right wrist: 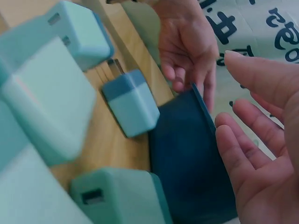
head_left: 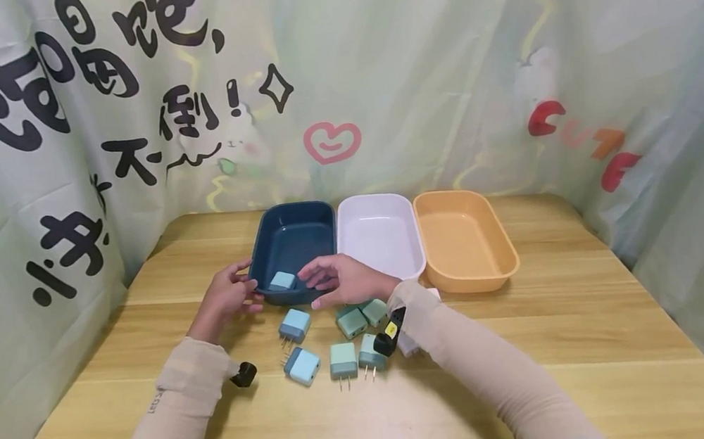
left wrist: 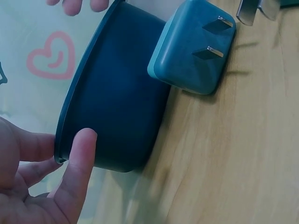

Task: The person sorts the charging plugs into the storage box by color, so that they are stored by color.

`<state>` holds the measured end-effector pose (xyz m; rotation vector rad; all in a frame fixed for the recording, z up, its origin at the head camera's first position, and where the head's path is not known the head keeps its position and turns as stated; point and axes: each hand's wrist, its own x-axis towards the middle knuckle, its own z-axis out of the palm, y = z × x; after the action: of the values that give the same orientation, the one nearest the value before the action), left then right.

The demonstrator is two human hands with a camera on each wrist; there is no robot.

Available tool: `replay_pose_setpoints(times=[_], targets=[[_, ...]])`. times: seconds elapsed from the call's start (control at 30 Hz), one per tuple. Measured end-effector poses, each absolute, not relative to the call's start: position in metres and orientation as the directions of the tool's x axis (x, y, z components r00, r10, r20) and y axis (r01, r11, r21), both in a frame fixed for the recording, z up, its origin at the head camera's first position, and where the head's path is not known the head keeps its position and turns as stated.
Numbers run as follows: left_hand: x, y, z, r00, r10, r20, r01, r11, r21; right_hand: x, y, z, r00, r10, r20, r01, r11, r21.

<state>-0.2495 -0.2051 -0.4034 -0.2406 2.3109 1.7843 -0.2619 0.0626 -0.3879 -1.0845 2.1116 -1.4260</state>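
Note:
The dark blue tray [head_left: 293, 236] stands at the left of a row of three, with a light blue charger plug [head_left: 282, 280] lying in its near end. My left hand [head_left: 227, 295] holds this tray by the rim at its near left corner; in the left wrist view, fingers meet the rim and another digit lies against the outer wall. Above the tray's near right part hovers my right hand [head_left: 351, 279], its fingers loosely bent and nothing between them. Two light blue plugs [head_left: 295, 325] [head_left: 302, 365] and several green plugs [head_left: 343, 360] lie in front of the trays.
A white tray [head_left: 381, 234] and an orange tray [head_left: 465, 237] continue the row to the right. Beneath my right wrist, white plugs [head_left: 408, 345] are partly hidden. A printed curtain [head_left: 415, 86] hangs behind the wooden table [head_left: 592, 338].

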Motion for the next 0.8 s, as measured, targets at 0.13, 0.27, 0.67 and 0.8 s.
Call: replay_pose_setpoints(times=[0.13, 0.27, 0.67, 0.8], targets=[[-0.25, -0.204, -0.403, -0.966, 0.008, -0.257, -0.246, 0.259, 0.934, -0.253, 0.059, -0.39, -0.598, -0.794, 0.104, -0.403, 0.186, -0.896], [-0.249, -0.203, -0.401, -0.966, 0.011, -0.257, -0.245, 0.263, 0.933, -0.244, 0.055, -0.396, -0.558, -0.825, 0.086, -0.4, 0.177, -0.899], [-0.247, -0.203, -0.399, -0.964, 0.011, -0.266, -0.253, 0.268, 0.93, -0.222, 0.046, -0.409, -0.44, -0.898, -0.028, -0.437, 0.241, -0.867], [-0.247, -0.202, -0.398, -0.962, 0.007, -0.272, -0.26, 0.274, 0.926, -0.22, 0.044, -0.414, -0.407, -0.912, -0.042, -0.459, 0.244, -0.854]])
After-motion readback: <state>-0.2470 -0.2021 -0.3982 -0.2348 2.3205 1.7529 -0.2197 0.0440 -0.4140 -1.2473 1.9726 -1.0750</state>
